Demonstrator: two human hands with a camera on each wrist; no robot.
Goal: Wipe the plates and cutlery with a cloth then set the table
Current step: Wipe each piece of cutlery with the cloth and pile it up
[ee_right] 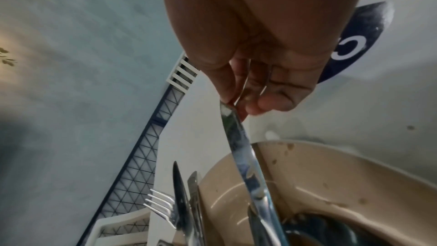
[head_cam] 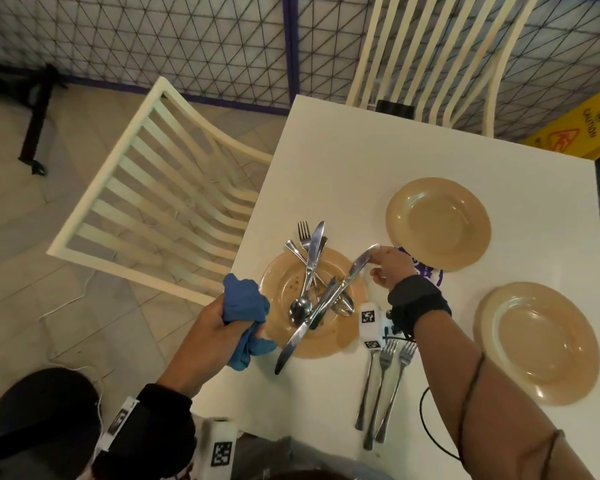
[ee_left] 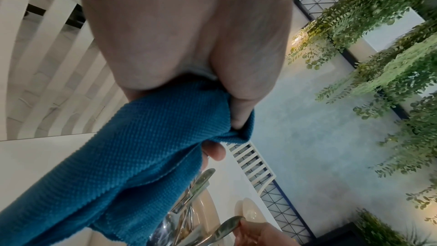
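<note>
Head view, centre of the frame: the right hand (head_cam: 390, 268) pinches the handle end of a knife (head_cam: 326, 303) between thumb and fingertips, and the knife slants down to the lower left, its blade tip past the near rim of the dirty plate (head_cam: 278, 271). The right wrist view shows the same pinch close up, fingers (ee_right: 236, 83) closed on the handle tip with the knife (ee_right: 246, 158) running down over the stained plate (ee_right: 331, 175). Left of the plate, the left hand (head_cam: 215, 327) is clenched round a bunched blue cloth (head_cam: 245, 306), which sticks out above the fist and hangs below it just beside the plate's left rim. In the left wrist view the cloth (ee_left: 132, 156) fills the middle of the frame, wrapped by the fingers (ee_left: 238, 111).

On the dirty plate lie a spoon (head_cam: 300, 308), a second knife (head_cam: 314, 254) and a fork (head_cam: 303, 233), crossed over one another, the fork's prongs reaching past the far rim. Three forks (head_cam: 381, 386) lie side by side on the white table (head_cam: 326, 161) at lower centre, just right of the dirty plate. Two clean plates sit on the right side of the frame: one (head_cam: 437, 223) at upper right, another (head_cam: 537, 341) at lower right, which looks like a stack of two. Cream slatted chairs (head_cam: 160, 188) stand at the table's left and far edges.
</note>
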